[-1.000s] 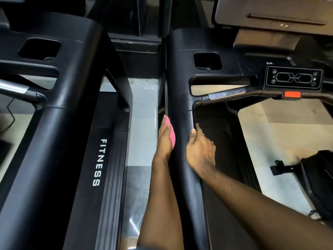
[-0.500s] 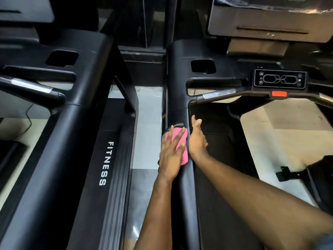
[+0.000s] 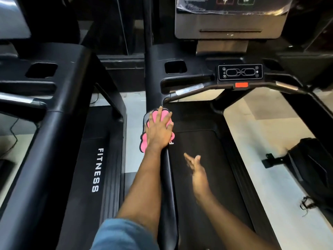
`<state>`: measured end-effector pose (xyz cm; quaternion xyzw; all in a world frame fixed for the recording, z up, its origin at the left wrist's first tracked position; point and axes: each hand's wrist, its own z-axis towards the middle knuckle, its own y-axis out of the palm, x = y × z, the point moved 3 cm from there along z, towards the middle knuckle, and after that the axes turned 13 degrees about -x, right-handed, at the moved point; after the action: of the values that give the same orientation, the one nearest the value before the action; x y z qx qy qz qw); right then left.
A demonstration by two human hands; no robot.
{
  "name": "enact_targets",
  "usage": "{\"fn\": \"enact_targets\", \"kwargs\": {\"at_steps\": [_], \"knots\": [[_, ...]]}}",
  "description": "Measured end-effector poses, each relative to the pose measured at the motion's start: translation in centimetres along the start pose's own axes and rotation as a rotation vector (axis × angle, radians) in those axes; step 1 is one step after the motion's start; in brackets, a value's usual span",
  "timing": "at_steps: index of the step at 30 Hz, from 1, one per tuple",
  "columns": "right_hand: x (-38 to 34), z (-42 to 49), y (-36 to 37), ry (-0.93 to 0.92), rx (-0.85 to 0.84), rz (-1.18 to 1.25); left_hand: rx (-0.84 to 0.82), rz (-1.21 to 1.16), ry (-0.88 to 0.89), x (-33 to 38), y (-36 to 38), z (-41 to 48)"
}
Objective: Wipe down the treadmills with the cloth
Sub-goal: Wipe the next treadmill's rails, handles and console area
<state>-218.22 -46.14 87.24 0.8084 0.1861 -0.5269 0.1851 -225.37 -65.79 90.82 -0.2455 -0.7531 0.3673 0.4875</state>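
Now the left hand [image 3: 159, 130] lies flat on the pink cloth [image 3: 144, 144], its grip spread and straight, pressing the cloth onto the top of the black side rail [image 3: 168, 186] of the treadmill [image 3: 180, 55] ahead. The handlebar [image 3: 191, 89] joins the rail just toward 12 o'clock. Half a second ago the right hand [image 3: 197, 173] rested on this rail beside the cloth. It is now off it, at about 5 o'clock from the cloth, blurred over the belt [image 3: 207, 141], its grip loose and holding nothing. The cloth has come from the rail's outer face onto its top. By my reading the wipe now runs one-handed up this rail, and the neighbouring treadmill [image 3: 54, 141] at 9 o'clock waits.
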Motion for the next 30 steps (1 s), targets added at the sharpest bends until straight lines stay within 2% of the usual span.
{"fn": "enact_targets", "kwargs": {"at_steps": [5,10,12,15,17,19,21,23,25,27,29,30], "knots": [[-1.2,-1.1,1.0,-0.044,0.044,0.029,0.027,-0.035,0.064,-0.4,3.1,-8.6],[-1.5,-2.4,0.9,-0.006,0.083,0.083,0.058,-0.051,0.177,-0.5,5.8,-17.9],[-2.2,-3.2,0.3,0.015,0.055,0.083,0.116,-0.156,0.215,-0.3,5.4,-19.8],[-4.1,-4.1,-0.5,0.023,-0.018,0.010,0.220,-0.472,0.199,0.3,2.8,-20.3],[-5.3,-4.8,-0.8,0.001,-0.103,-0.006,0.225,-0.614,0.197,2.0,0.5,-19.7],[-7.0,-5.0,-0.6,-0.033,-0.227,0.052,0.116,-0.682,0.260,4.7,-1.5,-18.7],[-8.7,-4.8,-0.4,-0.059,-0.332,0.191,-0.083,-0.805,0.297,7.3,-2.7,-17.3],[-10.4,-4.2,-0.7,-0.084,-0.340,0.289,-0.144,-0.891,0.271,8.8,-3.4,-15.5],[-11.4,-2.8,-1.3,-0.093,-0.281,0.297,-0.057,-0.913,0.192,8.8,-4.2,-13.9],[-11.7,-0.3,-3.0,-0.080,-0.194,0.318,0.136,-0.879,0.121,8.2,-4.9,-12.1],[-11.3,2.3,-5.0,-0.032,-0.141,0.378,0.311,-0.681,0.049,7.3,-5.1,-10.1],[-11.1,3.4,-5.9,-0.007,-0.120,0.390,0.345,-0.550,-0.007,6.5,-4.9,-9.1]]}}
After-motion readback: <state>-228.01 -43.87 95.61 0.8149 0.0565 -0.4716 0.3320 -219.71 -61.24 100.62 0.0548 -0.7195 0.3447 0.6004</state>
